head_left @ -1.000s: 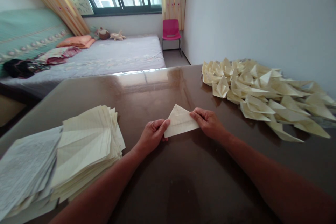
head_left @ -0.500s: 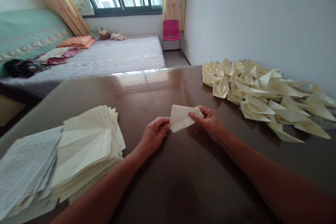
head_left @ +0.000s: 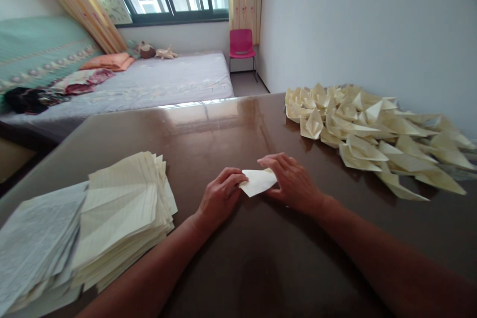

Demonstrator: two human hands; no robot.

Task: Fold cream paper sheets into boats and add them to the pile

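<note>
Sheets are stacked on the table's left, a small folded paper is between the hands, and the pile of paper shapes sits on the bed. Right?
Not quite: the head view shows the pile of paper shapes on the right of the table, not on the bed. The rest stands.

Printed sheets (head_left: 42, 233), clock (head_left: 115, 9) — nothing legible.

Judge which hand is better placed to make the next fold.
Probably the right hand: it is spread open at the right end of the paper, while the left hand pinches the left end.
</note>
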